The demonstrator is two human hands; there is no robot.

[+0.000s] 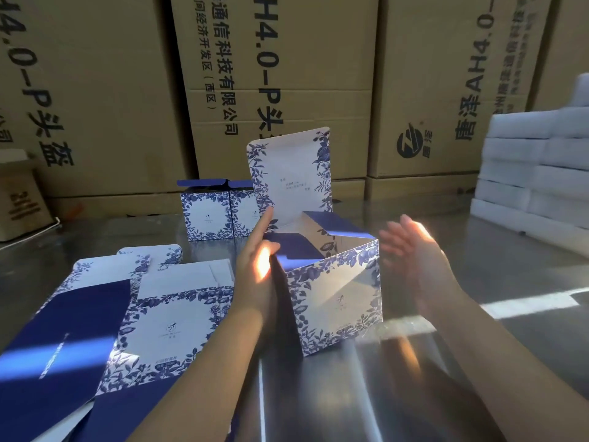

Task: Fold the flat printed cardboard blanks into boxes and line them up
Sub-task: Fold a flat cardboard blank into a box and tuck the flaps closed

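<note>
Flat blanks [165, 327] — blue-floral box [334, 298], open-topped

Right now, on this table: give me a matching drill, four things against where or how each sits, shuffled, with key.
Things:
1. blanks
2. open box
3. folded boxes
4. white stack

Places:
A. far right
B. centre, lid flap upright
C. back, side by side
D. lying flat, left

Pairs: 1-D, 2-B, 3-C, 4-A
</note>
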